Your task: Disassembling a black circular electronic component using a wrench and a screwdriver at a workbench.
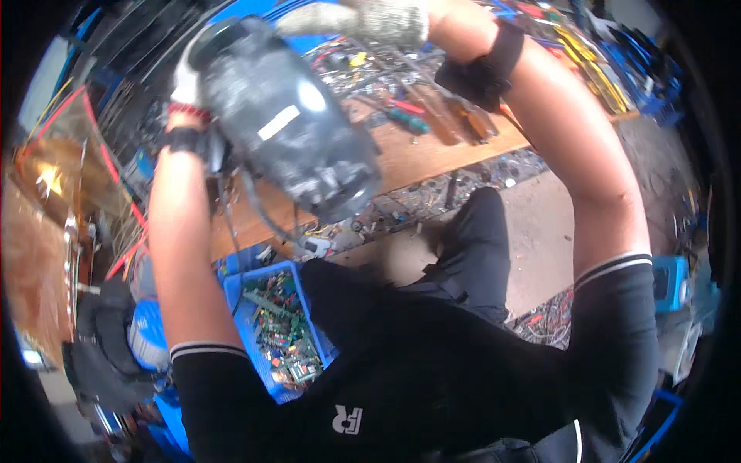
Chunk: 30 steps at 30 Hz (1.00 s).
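Cluttered workshop, wooden plank counter [432, 158] strewn with tools across upper centre. Lower left: blue plastic crate [239, 297] of green circuit boards. Upper left: gloved left hand [187, 81] clasping dark grey, dusty cylindrical motor housing [285, 123], raised above counter. Top centre: gloved right hand [370, 19] gripping its upper end.

The place was a cluttered repair workshop: a wooden workbench [432, 158] strewn with screwdrivers [409, 116] and loose metal parts, and a blue crate [235, 289] full of green circuit boards [282, 332].
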Tool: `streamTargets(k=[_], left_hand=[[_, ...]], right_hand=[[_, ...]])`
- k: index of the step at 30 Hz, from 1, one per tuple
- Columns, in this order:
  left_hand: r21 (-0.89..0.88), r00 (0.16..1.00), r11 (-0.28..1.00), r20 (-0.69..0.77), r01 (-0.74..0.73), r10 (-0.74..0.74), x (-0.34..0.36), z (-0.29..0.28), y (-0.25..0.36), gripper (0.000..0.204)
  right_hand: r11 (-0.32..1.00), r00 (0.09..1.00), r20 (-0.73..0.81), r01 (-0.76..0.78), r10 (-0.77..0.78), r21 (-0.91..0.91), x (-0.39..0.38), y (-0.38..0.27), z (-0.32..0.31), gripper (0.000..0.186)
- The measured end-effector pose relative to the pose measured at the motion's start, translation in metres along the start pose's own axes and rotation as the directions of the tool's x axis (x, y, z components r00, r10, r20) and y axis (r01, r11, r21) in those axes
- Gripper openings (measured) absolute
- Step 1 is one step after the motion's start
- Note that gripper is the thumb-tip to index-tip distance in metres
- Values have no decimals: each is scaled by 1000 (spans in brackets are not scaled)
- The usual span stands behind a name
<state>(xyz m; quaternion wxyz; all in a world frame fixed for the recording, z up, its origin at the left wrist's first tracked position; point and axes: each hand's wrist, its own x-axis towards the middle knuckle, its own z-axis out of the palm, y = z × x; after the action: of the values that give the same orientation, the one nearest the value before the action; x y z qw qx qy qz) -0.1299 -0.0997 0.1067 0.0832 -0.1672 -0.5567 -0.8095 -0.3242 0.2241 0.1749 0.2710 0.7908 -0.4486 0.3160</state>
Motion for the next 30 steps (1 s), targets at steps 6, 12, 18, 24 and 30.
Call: streamTargets(k=[6, 12, 18, 24, 30], left_hand=[[300, 750, 953, -640, 44, 167, 27, 31, -13, 46], [321, 586, 943, -782, 89, 211, 23, 81, -9, 46], [464, 716, 872, -661, 155, 224, -10, 26, 2, 52], [317, 562, 934, -808, 162, 177, 11, 68, -6, 47], [250, 548, 961, -823, 120, 146, 12, 79, -7, 50]], right_hand=[[555, 566, 44, -787, 823, -270, -165, 41, -45, 51], [363, 356, 97, -838, 930, -407, -219, -50, -8, 35], [463, 404, 227, -746, 886, -479, -205, -82, 64, 22], [326, 223, 255, -803, 941, -500, -207, -50, 87, 23], [324, 198, 309, -840, 930, -436, -210, -43, 92, 25]])
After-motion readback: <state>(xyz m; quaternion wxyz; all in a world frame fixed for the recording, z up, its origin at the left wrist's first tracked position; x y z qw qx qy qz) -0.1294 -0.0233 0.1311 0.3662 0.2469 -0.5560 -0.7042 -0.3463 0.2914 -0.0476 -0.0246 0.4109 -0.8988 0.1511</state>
